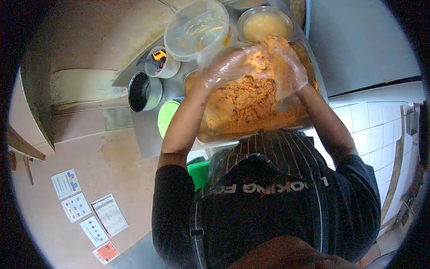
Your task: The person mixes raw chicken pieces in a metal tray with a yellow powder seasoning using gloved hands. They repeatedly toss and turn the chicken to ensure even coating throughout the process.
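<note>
My left hand (231, 67) and my right hand (291, 69) wear clear, loose plastic gloves smeared with orange coating. Between them is a lump of orange-coated food (260, 64), seemingly raw meat; fingers and glove film partly hide it. Both hands are over a large rectangular tray (215, 143). A mound of the same red-orange coated pieces (247, 97) lies in the tray, just below my hands. Orange coating is spread over the tray's bottom and sides.
A metal bowl of cloudy yellowish liquid (267, 27) stands beyond the tray. To the left are a smeared clear plastic tub (196, 32), a small tub holding a yellow-and-black object (171, 69), a dark-lined pot (154, 94) and a green ribbed item (168, 116). White wall tiles (366, 117) are at right.
</note>
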{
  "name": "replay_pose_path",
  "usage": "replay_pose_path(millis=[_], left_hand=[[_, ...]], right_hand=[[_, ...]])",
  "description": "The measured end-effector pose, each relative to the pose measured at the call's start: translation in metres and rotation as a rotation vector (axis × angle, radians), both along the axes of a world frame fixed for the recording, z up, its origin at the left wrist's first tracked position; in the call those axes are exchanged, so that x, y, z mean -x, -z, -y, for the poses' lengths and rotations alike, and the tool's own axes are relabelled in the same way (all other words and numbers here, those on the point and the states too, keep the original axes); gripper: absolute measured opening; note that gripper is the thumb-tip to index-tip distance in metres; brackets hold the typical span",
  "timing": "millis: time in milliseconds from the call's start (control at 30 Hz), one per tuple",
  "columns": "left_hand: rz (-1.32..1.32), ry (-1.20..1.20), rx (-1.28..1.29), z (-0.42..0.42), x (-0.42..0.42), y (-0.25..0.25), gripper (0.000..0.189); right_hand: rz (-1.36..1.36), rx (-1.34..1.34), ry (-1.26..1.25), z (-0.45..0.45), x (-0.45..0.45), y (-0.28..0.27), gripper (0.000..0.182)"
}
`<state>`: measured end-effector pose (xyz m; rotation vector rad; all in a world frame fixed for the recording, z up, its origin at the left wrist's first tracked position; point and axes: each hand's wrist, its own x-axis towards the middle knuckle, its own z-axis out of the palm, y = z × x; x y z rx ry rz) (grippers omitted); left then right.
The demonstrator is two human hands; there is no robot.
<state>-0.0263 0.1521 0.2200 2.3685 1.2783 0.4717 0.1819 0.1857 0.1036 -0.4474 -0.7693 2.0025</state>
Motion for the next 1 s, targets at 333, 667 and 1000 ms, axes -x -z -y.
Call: replay_pose_path(millis=[333,667,1000], left_hand=[[0.967,0.021,0.275,0.012,-0.041,0.024,0.057],[-0.449,-0.209,0.365,-0.007,-0.011,0.180,0.055],[-0.083,-0.115,-0.155,0.020,-0.002,0.137,0.040]], right_hand=[[0.048,0.290,0.110,0.011,-0.020,0.010,0.049],[0.491,0.254,-0.020,0.038,-0.067,0.004,0.054],[0.292,0.206,-0.067,0.040,-0.061,-0.009,0.051]])
